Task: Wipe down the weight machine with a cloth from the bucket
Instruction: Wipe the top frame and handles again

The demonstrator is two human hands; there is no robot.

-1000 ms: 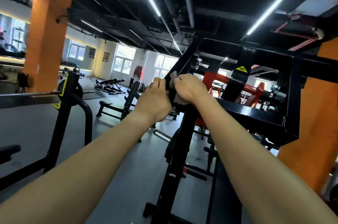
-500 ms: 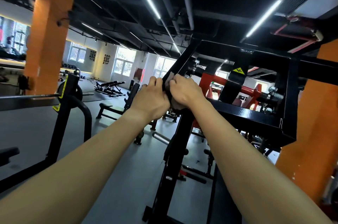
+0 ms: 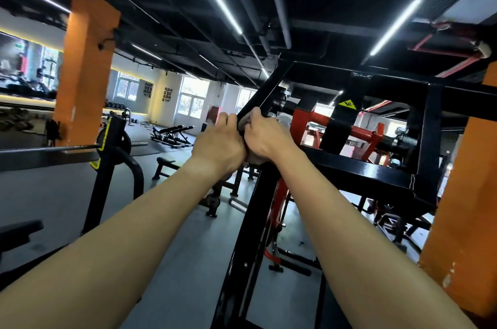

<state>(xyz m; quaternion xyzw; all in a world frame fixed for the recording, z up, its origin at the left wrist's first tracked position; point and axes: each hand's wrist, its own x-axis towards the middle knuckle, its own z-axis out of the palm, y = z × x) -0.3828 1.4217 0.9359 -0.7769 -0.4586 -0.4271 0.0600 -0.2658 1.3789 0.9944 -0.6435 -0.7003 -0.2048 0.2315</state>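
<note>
The weight machine (image 3: 357,170) is a tall black steel frame with red inner arms. Its slanted front post (image 3: 258,210) runs from the floor up toward the ceiling. Both my hands are raised to that post at about head height. My left hand (image 3: 219,147) and my right hand (image 3: 265,135) grip a greyish cloth (image 3: 243,124) wrapped round the post, one hand on each side. Only small bits of the cloth show between and under my fingers. The bucket is out of view.
An orange pillar (image 3: 83,70) stands at the left and another (image 3: 465,221) close on the right. A black and yellow barbell rack (image 3: 113,164) is at the left, with benches (image 3: 172,133) farther back. Grey floor (image 3: 59,194) lies open between them.
Both hands, with the cloth, have slid a little way up the slanted post. The view has shifted slightly.
</note>
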